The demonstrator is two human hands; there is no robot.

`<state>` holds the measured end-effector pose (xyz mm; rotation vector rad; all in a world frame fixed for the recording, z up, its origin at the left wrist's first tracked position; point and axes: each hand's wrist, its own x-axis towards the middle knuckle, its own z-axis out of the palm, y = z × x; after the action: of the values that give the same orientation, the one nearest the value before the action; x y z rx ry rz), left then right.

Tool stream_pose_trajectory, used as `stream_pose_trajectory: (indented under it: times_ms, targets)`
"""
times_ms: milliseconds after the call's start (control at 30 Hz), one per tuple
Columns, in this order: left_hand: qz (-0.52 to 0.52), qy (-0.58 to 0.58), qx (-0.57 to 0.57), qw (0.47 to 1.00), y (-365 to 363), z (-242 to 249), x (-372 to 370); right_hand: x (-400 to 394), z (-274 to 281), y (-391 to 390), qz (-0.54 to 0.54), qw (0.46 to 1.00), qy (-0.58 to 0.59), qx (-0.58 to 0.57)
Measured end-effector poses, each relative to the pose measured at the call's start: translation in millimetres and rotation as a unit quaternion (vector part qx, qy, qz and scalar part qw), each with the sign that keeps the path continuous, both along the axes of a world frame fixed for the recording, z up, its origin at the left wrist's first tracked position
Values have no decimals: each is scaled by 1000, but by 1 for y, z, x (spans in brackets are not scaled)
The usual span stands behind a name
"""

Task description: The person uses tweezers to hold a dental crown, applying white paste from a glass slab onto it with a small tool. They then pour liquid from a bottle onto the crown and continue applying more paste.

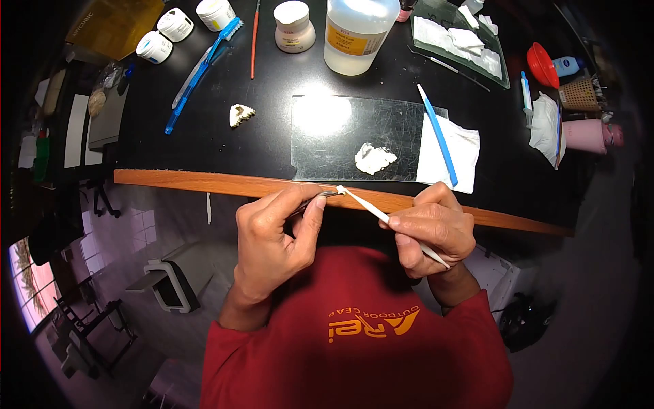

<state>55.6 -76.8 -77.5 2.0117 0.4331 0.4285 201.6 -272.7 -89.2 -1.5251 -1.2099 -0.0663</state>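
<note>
My left hand (278,235) pinches a thin metal tool (329,193) whose tip holds a tiny whitish piece (340,190) just above the table's wooden edge. In my right hand (436,232) is a slim white tool (366,205), slanting up to the left, its pointed end touching or very close to that piece. Beyond my hands lies a glass slab (323,146) bearing a mound of white paste (375,158). A folded white tissue (466,150) overlaps its right side, with a blue-handled tool (439,138) across it.
Further back stand a large clear bottle (354,41), a small jar (294,27) and white tubs (175,25). Blue brushes (197,85) and a toothed cast piece (241,115) lie left. At right are a tray of white pieces (501,73), a red bowl (541,66) and a pink cup (586,135).
</note>
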Motion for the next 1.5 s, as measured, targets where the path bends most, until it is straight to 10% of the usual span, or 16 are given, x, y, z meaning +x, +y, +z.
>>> stream_pose_trajectory:
  times_ms: [1500]
  targets:
    - [-2,3,1,1000,0,-1,-2,0,1,-2,0,1000,-8,6]
